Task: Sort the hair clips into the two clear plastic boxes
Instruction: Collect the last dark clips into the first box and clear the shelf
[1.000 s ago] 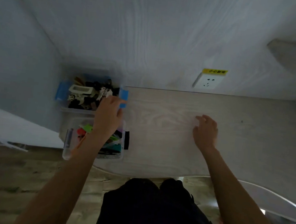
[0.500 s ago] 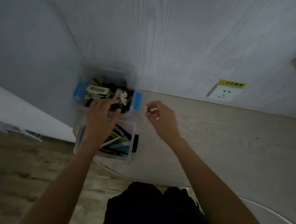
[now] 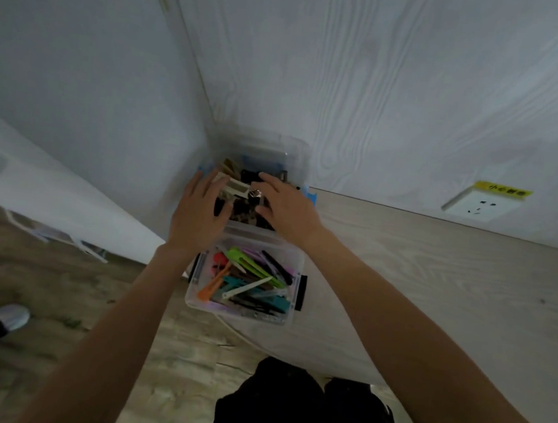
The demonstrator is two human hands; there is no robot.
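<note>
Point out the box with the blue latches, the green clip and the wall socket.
box with the blue latches [image 3: 297, 151]: head view, clear far wall.
green clip [image 3: 251, 264]: head view, middle of its long body.
wall socket [image 3: 478, 206]: head view, white faceplate.

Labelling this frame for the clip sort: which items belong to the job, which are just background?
Job:
- far box with blue latches, dark and beige clips
- near box with black latches, long coloured clips
- left hand and right hand, both over the far box

Background:
- wall socket with yellow sticker
- desk
- shoe on the floor
</note>
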